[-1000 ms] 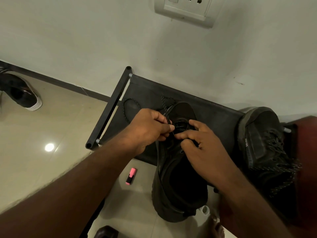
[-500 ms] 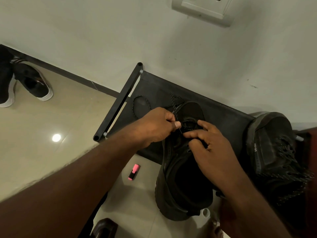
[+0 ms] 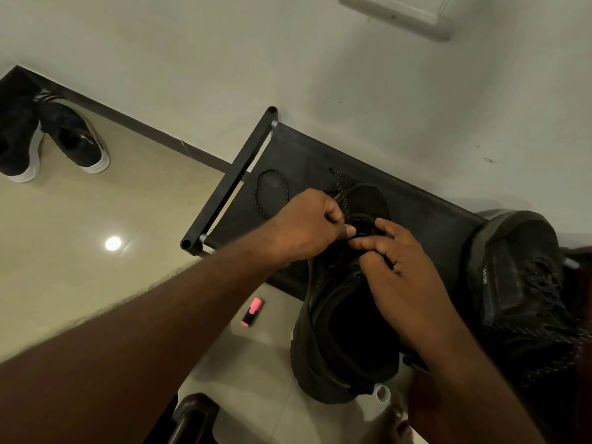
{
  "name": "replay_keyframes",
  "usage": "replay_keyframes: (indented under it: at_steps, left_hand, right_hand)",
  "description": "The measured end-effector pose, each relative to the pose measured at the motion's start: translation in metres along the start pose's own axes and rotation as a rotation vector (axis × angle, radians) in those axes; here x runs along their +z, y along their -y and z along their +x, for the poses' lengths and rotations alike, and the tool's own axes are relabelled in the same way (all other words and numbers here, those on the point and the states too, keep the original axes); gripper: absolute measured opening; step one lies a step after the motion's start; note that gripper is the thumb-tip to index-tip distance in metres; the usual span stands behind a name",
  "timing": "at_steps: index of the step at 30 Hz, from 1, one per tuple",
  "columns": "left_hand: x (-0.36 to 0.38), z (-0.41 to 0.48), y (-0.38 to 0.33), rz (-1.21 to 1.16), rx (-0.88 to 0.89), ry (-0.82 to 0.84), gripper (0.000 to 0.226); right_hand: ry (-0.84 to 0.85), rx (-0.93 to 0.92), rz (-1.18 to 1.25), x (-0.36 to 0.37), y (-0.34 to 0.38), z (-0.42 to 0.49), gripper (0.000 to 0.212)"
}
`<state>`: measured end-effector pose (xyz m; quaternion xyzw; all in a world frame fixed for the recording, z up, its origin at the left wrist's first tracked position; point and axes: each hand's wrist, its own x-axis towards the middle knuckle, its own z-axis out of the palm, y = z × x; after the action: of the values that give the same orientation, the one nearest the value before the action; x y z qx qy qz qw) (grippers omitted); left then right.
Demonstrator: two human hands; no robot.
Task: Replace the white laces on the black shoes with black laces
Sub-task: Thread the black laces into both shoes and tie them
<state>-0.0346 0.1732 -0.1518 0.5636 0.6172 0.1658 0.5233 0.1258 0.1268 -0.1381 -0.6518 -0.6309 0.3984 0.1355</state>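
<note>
A black shoe [image 3: 346, 334] lies with its toe on a low black rack [image 3: 416, 213] and its heel over the floor. My left hand [image 3: 307, 229] pinches a black speckled lace [image 3: 272, 193] at the shoe's front eyelets; the lace loops loose over the rack behind it. My right hand [image 3: 394, 267] rests on the shoe's tongue, its fingertips pinching at the same eyelets. A second black shoe [image 3: 519, 283], laced in black speckled lace, stands on the rack at the right.
A pink highlighter [image 3: 252, 311] lies on the tiled floor left of the shoe. Another pair of dark shoes with white soles [image 3: 64, 139] sits by the wall at far left. A wall socket plate [image 3: 400, 11] is above. A dark rounded object [image 3: 192, 415] shows at the bottom edge.
The camera has shifted so the scene sits lower and further right. Both hands stay at the front eyelets, with my left thumb and fingers working the lace slightly.
</note>
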Motion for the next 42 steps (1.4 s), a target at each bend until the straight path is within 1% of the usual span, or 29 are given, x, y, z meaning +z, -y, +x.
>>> replay_keyframes:
  at_steps: [3, 6, 8, 9, 11, 13, 15, 18, 21, 22, 24, 26, 27, 29, 32, 37, 40, 42]
  left_hand:
    - [0.002, 0.001, -0.001, 0.020, -0.004, -0.031, 0.023]
    - [-0.001, -0.001, -0.003, 0.071, -0.004, 0.020, 0.021]
    - [-0.003, -0.001, -0.003, 0.018, -0.018, 0.049, 0.019]
    - [-0.004, -0.001, -0.004, -0.028, -0.025, 0.055, 0.018]
    - [-0.004, -0.001, -0.005, -0.139, -0.047, 0.054, 0.016]
    - [-0.005, -0.001, -0.006, -0.246, -0.092, 0.052, 0.014]
    - [-0.007, -0.002, -0.007, -0.294, -0.121, 0.070, 0.015]
    - [-0.008, -0.004, -0.007, -0.256, -0.083, 0.093, 0.019]
    - [-0.007, -0.006, -0.006, -0.201, -0.015, 0.065, 0.018]
    - [-0.007, -0.006, -0.004, -0.189, -0.003, 0.047, 0.017]
    - [-0.009, -0.009, 0.002, -0.140, -0.015, 0.036, 0.013]
    - [-0.011, -0.015, 0.008, -0.071, -0.096, 0.129, 0.016]
    - [-0.012, -0.017, 0.011, -0.040, -0.142, 0.197, 0.020]
    - [-0.012, -0.020, 0.015, -0.018, -0.193, 0.273, 0.025]
    - [-0.013, -0.018, 0.014, -0.046, -0.222, 0.265, 0.023]
    - [-0.012, -0.020, 0.012, -0.054, -0.221, 0.257, 0.020]
    - [-0.012, -0.022, 0.013, -0.048, -0.197, 0.240, 0.024]
    - [-0.011, -0.022, 0.014, -0.044, -0.186, 0.232, 0.025]
  right_hand:
    - [0.006, -0.001, 0.032, -0.001, -0.002, 0.000, 0.033]
    - [-0.052, 0.024, 0.152, -0.002, -0.003, 0.004, 0.024]
    - [-0.119, 0.059, 0.277, -0.001, -0.003, 0.008, 0.016]
    - [-0.136, 0.062, 0.298, -0.001, -0.003, 0.011, 0.013]
    - [-0.117, 0.034, 0.243, -0.002, -0.001, 0.014, 0.011]
    - [-0.121, -0.026, 0.114, -0.005, 0.001, 0.018, 0.018]
    - [-0.143, -0.078, 0.033, -0.009, 0.005, 0.022, 0.019]
    - [-0.148, -0.100, 0.023, -0.008, 0.006, 0.025, 0.022]
    - [-0.180, -0.110, 0.039, -0.005, 0.009, 0.026, 0.020]
    - [-0.203, -0.083, 0.092, -0.006, 0.009, 0.027, 0.017]
    - [-0.212, 0.040, 0.305, -0.010, 0.010, 0.027, 0.011]
    - [-0.163, 0.155, 0.464, -0.017, 0.010, 0.026, 0.009]
    - [-0.135, 0.183, 0.466, -0.019, 0.009, 0.025, 0.008]
    - [-0.088, 0.212, 0.409, -0.022, 0.010, 0.023, 0.006]
    - [-0.035, 0.233, 0.373, -0.018, 0.019, 0.023, 0.007]
    - [-0.114, 0.212, 0.142, -0.008, 0.025, 0.035, 0.017]
    - [-0.155, 0.222, 0.097, -0.007, 0.028, 0.039, 0.020]
    - [-0.150, 0.240, 0.081, -0.007, 0.030, 0.041, 0.019]
